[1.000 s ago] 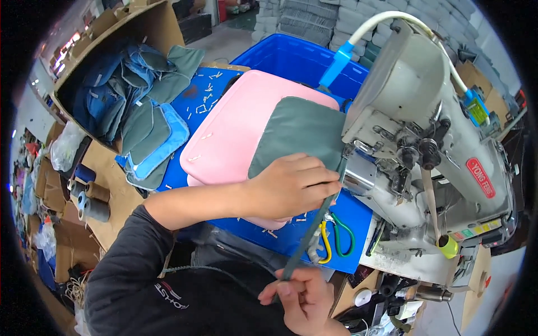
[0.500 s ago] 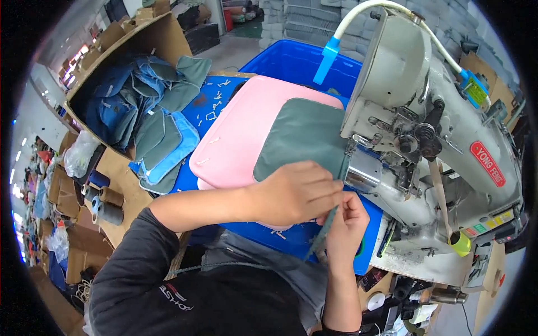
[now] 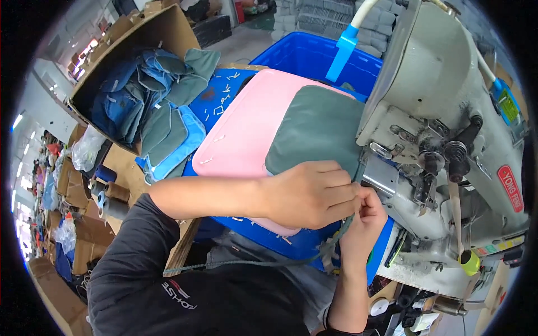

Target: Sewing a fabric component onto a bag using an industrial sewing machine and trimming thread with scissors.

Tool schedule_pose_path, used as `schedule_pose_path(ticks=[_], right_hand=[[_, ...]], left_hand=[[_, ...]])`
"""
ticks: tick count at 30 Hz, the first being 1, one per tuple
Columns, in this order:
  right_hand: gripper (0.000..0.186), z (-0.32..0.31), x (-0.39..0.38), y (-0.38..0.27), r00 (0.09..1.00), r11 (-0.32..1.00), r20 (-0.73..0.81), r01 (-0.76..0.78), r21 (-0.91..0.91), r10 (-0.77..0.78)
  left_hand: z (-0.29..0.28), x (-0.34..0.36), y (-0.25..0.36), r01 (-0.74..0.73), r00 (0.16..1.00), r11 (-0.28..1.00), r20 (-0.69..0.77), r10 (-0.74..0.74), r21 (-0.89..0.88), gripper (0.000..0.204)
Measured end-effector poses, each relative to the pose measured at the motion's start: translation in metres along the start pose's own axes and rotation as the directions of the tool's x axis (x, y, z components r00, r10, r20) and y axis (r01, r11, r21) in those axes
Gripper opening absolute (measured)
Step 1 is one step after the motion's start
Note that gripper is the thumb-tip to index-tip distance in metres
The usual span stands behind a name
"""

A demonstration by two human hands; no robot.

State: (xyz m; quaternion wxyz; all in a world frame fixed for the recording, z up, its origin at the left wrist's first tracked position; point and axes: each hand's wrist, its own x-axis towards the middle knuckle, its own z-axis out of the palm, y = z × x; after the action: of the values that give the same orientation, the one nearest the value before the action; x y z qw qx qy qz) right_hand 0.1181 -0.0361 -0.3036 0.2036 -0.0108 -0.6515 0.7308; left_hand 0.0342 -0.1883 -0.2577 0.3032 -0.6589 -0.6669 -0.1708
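A dark green fabric panel (image 3: 316, 131) with rounded corners lies on a pink padded board, its right edge running beside the sewing machine (image 3: 443, 129). At the panel's near right corner my left hand (image 3: 316, 196) is closed, with its fingertips pinched near those of the other hand. My right hand (image 3: 364, 224) is closed too, thumb against curled fingers, around a narrow green strip. From there the strip (image 3: 252, 262) hangs down and runs left across my lap. My left hand hides the panel's near edge and part of the pinch.
The pink board (image 3: 241, 123) rests on a blue tabletop (image 3: 269, 238). At the far left a cardboard box (image 3: 185, 31) holds several blue and green fabric pieces. Thread spools (image 3: 116, 191) stand left. A blue bin (image 3: 286, 47) sits behind, and a blue-ended hose (image 3: 343, 53) hangs near the machine.
The view has shifted, so the machine appears farther right. Both hands remain together at the panel's corner. The strip below them now curves down toward my lap instead of hanging straight.
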Motion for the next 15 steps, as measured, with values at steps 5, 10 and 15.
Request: schedule_pose_path(ticks=[5, 10, 15], right_hand=[[0.012, 0.005, 0.005, 0.004, 0.990, 0.997, -0.126, -0.060, 0.040, 0.064], [0.010, 0.012, 0.007, -0.011, 0.986, 0.992, -0.127, -0.114, -0.054, 0.107], [0.009, 0.010, 0.008, 0.001, 0.992, 0.990, -0.045, -0.124, -0.062, 0.121]], left_hand=[[-0.002, 0.004, -0.009, 0.033, 0.998, 0.999, 0.052, -0.031, -0.030, 0.030], [-0.002, 0.003, -0.011, 0.250, 0.961, 0.933, -0.050, -0.272, -0.258, 0.031], [-0.004, -0.001, -0.013, 0.234, 0.968, 0.934, -0.022, -0.249, -0.269, 0.031]])
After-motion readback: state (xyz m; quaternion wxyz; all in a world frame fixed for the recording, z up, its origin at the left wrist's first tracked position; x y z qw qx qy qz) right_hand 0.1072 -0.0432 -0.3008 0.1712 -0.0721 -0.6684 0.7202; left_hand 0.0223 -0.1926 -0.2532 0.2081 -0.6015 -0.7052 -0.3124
